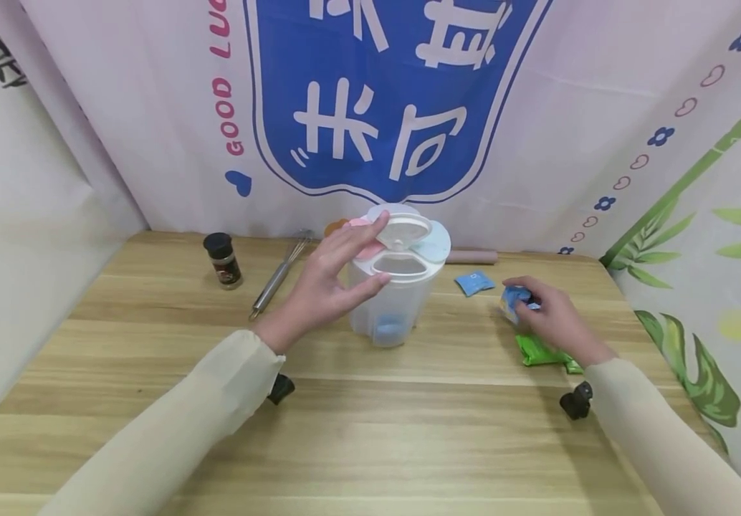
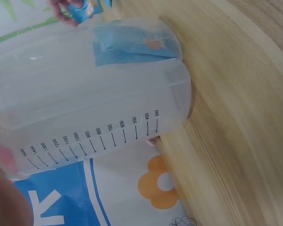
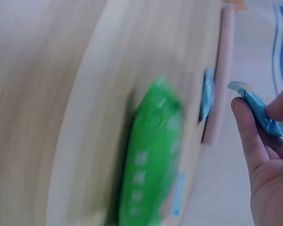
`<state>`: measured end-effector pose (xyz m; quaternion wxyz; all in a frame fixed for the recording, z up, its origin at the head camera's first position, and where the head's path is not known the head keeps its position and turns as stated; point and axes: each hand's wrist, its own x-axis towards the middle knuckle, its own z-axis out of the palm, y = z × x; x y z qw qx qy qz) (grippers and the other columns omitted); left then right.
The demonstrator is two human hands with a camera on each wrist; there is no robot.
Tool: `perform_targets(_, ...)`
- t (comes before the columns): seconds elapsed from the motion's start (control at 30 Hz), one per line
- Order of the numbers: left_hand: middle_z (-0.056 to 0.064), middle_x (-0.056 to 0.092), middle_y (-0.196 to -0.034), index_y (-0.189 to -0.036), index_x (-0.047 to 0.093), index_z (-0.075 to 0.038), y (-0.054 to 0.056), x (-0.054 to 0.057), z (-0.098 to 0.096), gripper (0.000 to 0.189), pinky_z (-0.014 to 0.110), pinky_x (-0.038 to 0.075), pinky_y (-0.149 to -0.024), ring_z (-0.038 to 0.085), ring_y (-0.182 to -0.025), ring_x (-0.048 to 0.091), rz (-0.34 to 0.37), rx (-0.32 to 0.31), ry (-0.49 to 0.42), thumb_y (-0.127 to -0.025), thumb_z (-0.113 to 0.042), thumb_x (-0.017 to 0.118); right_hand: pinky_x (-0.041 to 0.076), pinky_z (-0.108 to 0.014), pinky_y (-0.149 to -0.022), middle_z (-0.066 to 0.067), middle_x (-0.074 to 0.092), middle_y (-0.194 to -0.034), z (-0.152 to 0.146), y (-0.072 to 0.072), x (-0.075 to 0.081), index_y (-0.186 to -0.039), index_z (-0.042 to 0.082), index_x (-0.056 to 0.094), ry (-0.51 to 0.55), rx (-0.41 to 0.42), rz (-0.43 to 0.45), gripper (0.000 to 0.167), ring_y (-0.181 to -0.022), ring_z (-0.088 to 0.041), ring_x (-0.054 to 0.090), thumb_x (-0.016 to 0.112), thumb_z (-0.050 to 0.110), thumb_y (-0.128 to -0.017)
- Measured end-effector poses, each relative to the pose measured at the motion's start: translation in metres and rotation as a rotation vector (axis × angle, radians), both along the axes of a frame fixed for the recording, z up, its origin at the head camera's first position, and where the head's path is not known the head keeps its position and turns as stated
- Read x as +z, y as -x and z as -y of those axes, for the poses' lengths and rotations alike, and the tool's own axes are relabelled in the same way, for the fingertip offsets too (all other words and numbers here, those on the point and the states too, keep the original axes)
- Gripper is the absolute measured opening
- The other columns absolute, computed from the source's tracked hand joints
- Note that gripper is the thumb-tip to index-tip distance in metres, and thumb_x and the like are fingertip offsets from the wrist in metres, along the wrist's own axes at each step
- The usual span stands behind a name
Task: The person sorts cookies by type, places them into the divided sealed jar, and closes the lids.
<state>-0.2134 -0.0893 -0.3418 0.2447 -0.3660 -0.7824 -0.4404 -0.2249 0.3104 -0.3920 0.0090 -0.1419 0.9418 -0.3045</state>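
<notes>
Pale sleeves (image 1: pixel 170 430) cross the table (image 1: pixel 409 444); the left grip (image 1: pixel 328 279), spread, is at the raised lid (image 1: pixel 407 231) of a clear container (image 1: pixel 380 301) toward the far edge; the right grip (image 1: pixel 554 319) pinches a blue packet (image 1: pixel 512 299) toward the right edge, near a green packet (image 1: pixel 537 351).

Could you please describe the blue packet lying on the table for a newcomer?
On the wooden table stands a translucent container. To its right, in front of the pink rod, lies the blue packet, loose, unlike those in the container and right hand.
</notes>
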Motion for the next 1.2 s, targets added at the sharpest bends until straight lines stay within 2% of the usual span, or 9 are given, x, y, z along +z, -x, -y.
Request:
perform_targets(0.1, 0.008, 0.066, -0.148, -0.156, 0.049, -0.011, 0.0, 0.0, -0.001, 0.076, 0.049, 0.034, -0.129, 0.027, -0.138, 0.058, 0.006, 0.0, 0.002, -0.089, -0.019, 0.083, 0.064, -0.028, -0.078, -0.031, 0.066, -0.128, 0.007, -0.004, 0.004, -0.146, 0.002, 0.052, 0.146, -0.025, 0.011, 0.044, -0.1, -0.021, 0.073, 0.058, 0.002, -0.103)
perform_targets(0.2, 0.008, 0.066, -0.147, -0.156, 0.049, -0.011, -0.001, 0.001, -0.001, 0.076, 0.049, 0.034, -0.129, 0.027, -0.138, 0.058, 0.006, 0.002, 0.002, -0.089, -0.019, 0.083, 0.067, -0.028, -0.079, -0.035, 0.066, -0.125, 0.017, -0.008, 0.01, -0.148, -0.001, 0.046, 0.308, -0.037, 0.058, 0.045, -0.091, -0.003, 0.071, 0.056, -0.001, -0.104)
perform_targets(0.27, 0.008, 0.066, -0.147, -0.156, 0.049, -0.011, -0.001, 0.0, -0.001, 0.076, 0.049, 0.034, -0.129, 0.027, -0.138, 0.058, 0.003, 0.004, 0.001, -0.089, -0.019, 0.083, 0.066, -0.026, -0.083, -0.038, 0.064, -0.127, 0.023, -0.01, 0.015, -0.15, -0.003, 0.044, 0.375, -0.039, 0.08, 0.047, -0.09, 0.003, 0.07, 0.055, -0.001, -0.104)
perform_targets(0.43, 0.008, 0.066, -0.147, -0.156, 0.05, -0.011, 0.0, -0.001, -0.001, 0.076, 0.049, 0.036, -0.128, 0.027, -0.138, 0.058, -0.004, 0.005, -0.002, -0.089, -0.019, 0.083, 0.064, -0.023, -0.086, -0.034, 0.063, -0.13, 0.04, -0.015, 0.029, -0.152, -0.003, 0.041, 0.483, -0.048, 0.092, 0.049, -0.094, 0.001, 0.071, 0.054, 0.001, -0.105)
perform_targets(0.63, 0.007, 0.065, -0.148, -0.156, 0.05, -0.011, 0.0, 0.0, -0.001, 0.076, 0.049, 0.036, -0.128, 0.027, -0.139, 0.057, -0.002, 0.005, 0.001, -0.089, -0.019, 0.083, 0.064, -0.024, -0.087, 0.001, 0.072, -0.116, 0.059, -0.02, 0.047, -0.149, -0.002, 0.044, 0.667, -0.01, 0.018, 0.047, -0.097, -0.003, 0.074, 0.057, -0.001, -0.104)
perform_targets(0.7, 0.007, 0.065, -0.148, -0.156, 0.049, -0.011, 0.0, 0.0, -0.001, 0.076, 0.049, 0.036, -0.128, 0.026, -0.139, 0.057, 0.001, 0.003, 0.001, -0.089, -0.019, 0.083, 0.064, -0.024, -0.086, 0.007, 0.074, -0.11, 0.065, -0.023, 0.055, -0.147, -0.001, 0.048, 0.737, 0.02, -0.005, 0.045, -0.095, -0.004, 0.075, 0.058, -0.002, -0.103)
perform_targets(0.77, 0.007, 0.065, -0.148, -0.156, 0.049, -0.012, -0.001, 0.0, 0.0, 0.076, 0.049, 0.037, -0.127, 0.026, -0.139, 0.057, 0.006, 0.003, 0.001, -0.089, -0.02, 0.083, 0.064, -0.024, -0.085, 0.008, 0.076, -0.109, 0.071, -0.025, 0.062, -0.143, 0.002, 0.051, 0.797, 0.055, -0.021, 0.042, -0.094, -0.006, 0.076, 0.059, -0.002, -0.102)
perform_targets(1.0, 0.006, 0.068, -0.145, -0.157, 0.048, -0.014, -0.002, 0.002, 0.0, 0.076, 0.048, 0.034, -0.129, 0.025, -0.141, 0.056, 0.034, 0.002, 0.01, -0.09, -0.021, 0.082, 0.064, -0.024, -0.082, 0.005, 0.079, -0.106, 0.087, -0.033, 0.086, -0.136, 0.007, 0.057, 0.891, 0.118, -0.08, 0.038, -0.09, -0.007, 0.077, 0.06, -0.007, -0.101)
perform_targets(1.2, 0.006, 0.072, -0.138, -0.157, 0.048, -0.013, -0.002, 0.002, 0.001, 0.076, 0.048, 0.032, -0.13, 0.026, -0.14, 0.057, 0.025, -0.002, 0.006, -0.09, -0.021, 0.082, 0.065, -0.026, -0.082, 0.003, 0.08, -0.107, 0.1, -0.04, 0.1, -0.134, 0.009, 0.057, 0.889, 0.132, -0.064, 0.037, -0.091, -0.009, 0.078, 0.062, -0.006, -0.1)
